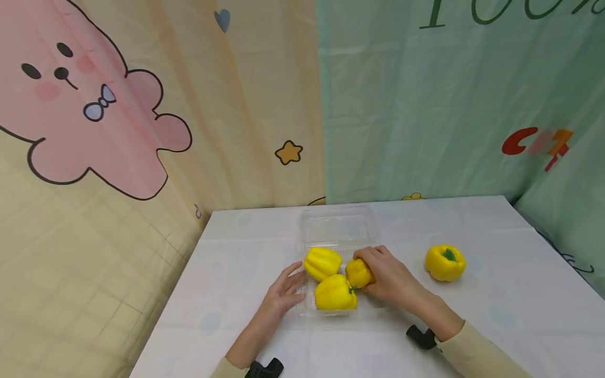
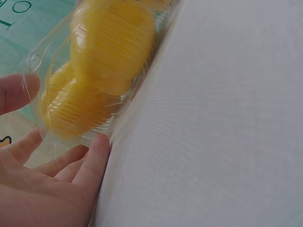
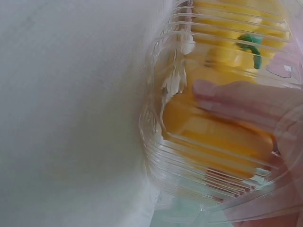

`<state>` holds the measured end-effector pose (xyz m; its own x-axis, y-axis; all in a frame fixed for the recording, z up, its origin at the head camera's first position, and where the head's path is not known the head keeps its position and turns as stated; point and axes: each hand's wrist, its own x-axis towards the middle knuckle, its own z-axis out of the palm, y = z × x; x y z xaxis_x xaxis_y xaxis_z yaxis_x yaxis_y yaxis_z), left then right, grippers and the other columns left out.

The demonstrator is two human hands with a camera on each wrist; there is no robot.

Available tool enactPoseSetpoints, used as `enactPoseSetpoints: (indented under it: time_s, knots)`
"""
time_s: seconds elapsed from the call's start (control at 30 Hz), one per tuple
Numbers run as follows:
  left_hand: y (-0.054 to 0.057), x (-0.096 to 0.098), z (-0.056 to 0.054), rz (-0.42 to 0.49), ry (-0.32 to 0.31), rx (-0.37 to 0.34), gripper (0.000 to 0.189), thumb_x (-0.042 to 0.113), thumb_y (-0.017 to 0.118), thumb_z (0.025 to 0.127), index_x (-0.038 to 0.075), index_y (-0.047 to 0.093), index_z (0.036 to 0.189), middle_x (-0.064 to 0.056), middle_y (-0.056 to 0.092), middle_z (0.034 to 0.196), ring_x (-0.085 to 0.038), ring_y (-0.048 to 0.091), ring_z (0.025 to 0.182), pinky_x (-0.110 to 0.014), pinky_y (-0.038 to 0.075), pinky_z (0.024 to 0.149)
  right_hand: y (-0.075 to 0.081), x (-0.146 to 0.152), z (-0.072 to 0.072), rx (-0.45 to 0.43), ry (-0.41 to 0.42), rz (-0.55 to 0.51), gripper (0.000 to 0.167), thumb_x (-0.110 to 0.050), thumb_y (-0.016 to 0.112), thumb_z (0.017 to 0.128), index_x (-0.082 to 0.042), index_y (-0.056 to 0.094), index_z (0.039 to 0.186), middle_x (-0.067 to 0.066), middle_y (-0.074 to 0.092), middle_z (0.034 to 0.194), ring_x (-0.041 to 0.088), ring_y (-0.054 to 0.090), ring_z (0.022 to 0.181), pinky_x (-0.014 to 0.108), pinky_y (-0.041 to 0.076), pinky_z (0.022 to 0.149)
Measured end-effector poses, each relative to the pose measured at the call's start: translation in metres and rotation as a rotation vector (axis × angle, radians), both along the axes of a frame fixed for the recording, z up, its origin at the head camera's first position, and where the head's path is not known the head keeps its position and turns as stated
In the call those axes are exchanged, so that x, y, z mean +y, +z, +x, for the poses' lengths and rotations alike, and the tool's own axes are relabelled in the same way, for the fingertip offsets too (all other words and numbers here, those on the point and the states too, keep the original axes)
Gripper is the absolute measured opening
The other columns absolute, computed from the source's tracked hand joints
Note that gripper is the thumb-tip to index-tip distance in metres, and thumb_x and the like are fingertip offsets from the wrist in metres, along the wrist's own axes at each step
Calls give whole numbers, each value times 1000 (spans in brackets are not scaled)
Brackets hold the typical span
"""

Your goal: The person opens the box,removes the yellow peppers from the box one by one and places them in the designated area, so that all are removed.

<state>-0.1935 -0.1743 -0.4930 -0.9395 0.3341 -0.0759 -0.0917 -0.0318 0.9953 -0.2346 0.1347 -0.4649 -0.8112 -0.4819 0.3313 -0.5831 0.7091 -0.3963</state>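
Note:
A clear plastic clamshell box (image 1: 331, 313) lies on the table with its lid (image 1: 336, 226) folded back. Inside it are two yellow bell peppers, one at the back (image 1: 323, 263) and one at the front (image 1: 336, 293). My right hand (image 1: 387, 275) grips a third yellow bell pepper (image 1: 359, 273) within the right side of the box; the right wrist view shows the thumb along this pepper (image 3: 213, 137) behind the ribbed wall. At the box's left side my left hand (image 1: 282, 294) has its fingers spread, fingertips against the wall in the left wrist view.
Another yellow bell pepper (image 1: 445, 262) stands on the white-covered table (image 1: 501, 294) to the right, stem up. Printed curtains (image 1: 264, 94) hang behind the table and along its sides. Black wrist mounts (image 1: 420, 337) sit at both wrists.

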Motion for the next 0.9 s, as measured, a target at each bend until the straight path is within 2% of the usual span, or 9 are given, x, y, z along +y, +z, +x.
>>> enactPoseSetpoints:
  time_s: [0.23, 0.47, 0.73, 0.9]
  knots:
    - [1, -2, 1, -9, -1, 10, 66, 7, 56, 98, 24, 33, 157, -14, 36, 159, -33, 32, 146, -60, 21, 116, 3, 1, -2, 28, 28, 28, 72, -20, 94, 71, -20, 60, 135, -2, 57, 129, 19, 52, 112, 44, 52, 92]
    - [-3, -1, 0, -7, 1, 2, 64, 9, 56, 99, 28, 36, 156, -11, 38, 158, -33, 32, 146, -62, 21, 115, 10, 3, -3, 55, 23, 1, 65, -16, 91, 73, -24, 62, 131, -1, 55, 122, 17, 53, 105, 40, 52, 89]
    - [-4, 0, -1, 0, 8, -17, 65, 9, 57, 98, 30, 36, 155, -10, 37, 158, -32, 31, 147, -61, 20, 116, 18, 2, -2, 46, 15, -22, 71, -10, 89, 73, -20, 58, 137, 2, 54, 122, 18, 54, 102, 40, 53, 88]
    - [-3, 0, -1, -1, 8, -16, 65, 8, 57, 98, 30, 36, 155, -11, 37, 158, -32, 32, 147, -60, 20, 116, 21, 2, -1, 55, 18, -40, 68, -11, 89, 73, -21, 59, 133, 1, 53, 121, 17, 54, 101, 39, 53, 87]
